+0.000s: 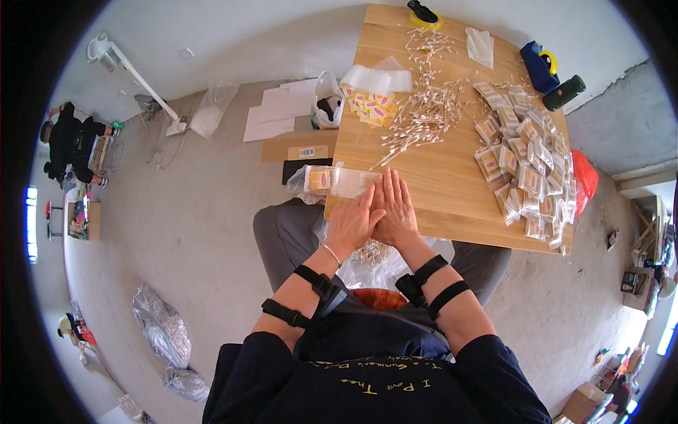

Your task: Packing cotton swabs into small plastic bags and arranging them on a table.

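My left hand (pixel 351 221) and my right hand (pixel 395 208) meet at the table's near edge, palms close together. The right hand's fingers stretch flat toward the far side, while the left thumb lies across it. The left fingers are also extended, partly overlapped by the other hand; anything between the palms is hidden. Just beyond the left fingers lies a clear plastic bag (pixel 349 182). A packed bag of cotton swabs (pixel 321 179) with a yellow label sits beside it at the table's left edge. Loose cotton swabs (pixel 417 131) spread beyond my hands.
Yellow-and-white labels (pixel 371 107) lie at the table's far left. Many filled swab packs (pixel 526 159) heap on the right, near a blue tape dispenser (pixel 538 67) and a dark cylinder (pixel 565 92). More swabs (pixel 373 252) rest in plastic on my lap.
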The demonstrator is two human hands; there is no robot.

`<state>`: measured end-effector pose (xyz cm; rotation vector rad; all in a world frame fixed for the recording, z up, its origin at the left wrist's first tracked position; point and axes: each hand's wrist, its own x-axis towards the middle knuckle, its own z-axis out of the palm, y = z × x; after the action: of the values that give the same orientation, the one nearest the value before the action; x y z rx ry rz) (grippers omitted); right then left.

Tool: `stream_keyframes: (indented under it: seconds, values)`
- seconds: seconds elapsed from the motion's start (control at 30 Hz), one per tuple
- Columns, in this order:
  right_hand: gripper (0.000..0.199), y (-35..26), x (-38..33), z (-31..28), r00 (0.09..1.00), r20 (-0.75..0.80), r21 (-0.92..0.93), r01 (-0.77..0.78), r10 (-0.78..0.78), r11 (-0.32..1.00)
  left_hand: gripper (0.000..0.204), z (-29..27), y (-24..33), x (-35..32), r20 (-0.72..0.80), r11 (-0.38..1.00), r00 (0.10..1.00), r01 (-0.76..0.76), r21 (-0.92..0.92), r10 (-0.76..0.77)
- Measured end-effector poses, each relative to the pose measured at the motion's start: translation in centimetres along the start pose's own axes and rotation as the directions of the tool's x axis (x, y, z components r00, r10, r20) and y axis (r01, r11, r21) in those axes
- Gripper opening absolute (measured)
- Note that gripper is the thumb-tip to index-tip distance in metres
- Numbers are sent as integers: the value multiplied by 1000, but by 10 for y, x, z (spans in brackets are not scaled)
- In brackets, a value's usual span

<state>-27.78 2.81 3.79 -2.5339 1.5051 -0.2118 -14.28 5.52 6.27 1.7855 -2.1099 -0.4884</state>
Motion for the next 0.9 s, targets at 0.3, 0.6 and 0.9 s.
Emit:
stream_keyframes:
  seconds: [0.3, 0.6, 0.9]
  values:
    - [87, 2, -1, 5, 998, -59, -18, 11, -12, 1000, 52, 6, -4, 1, -52, 999, 998, -38, -16, 37]
    - [90, -2, 2, -3, 1000, 7, -18, 2, -2, 1000, 48, 0, -6, 9, 61, 1000, 998, 22, -21, -20]
    - [92, 0, 1, 3, 997, -74, 46, 16, -13, 999, 51, 4, -8, 11, 67, 999, 997, 50, -21, -48]
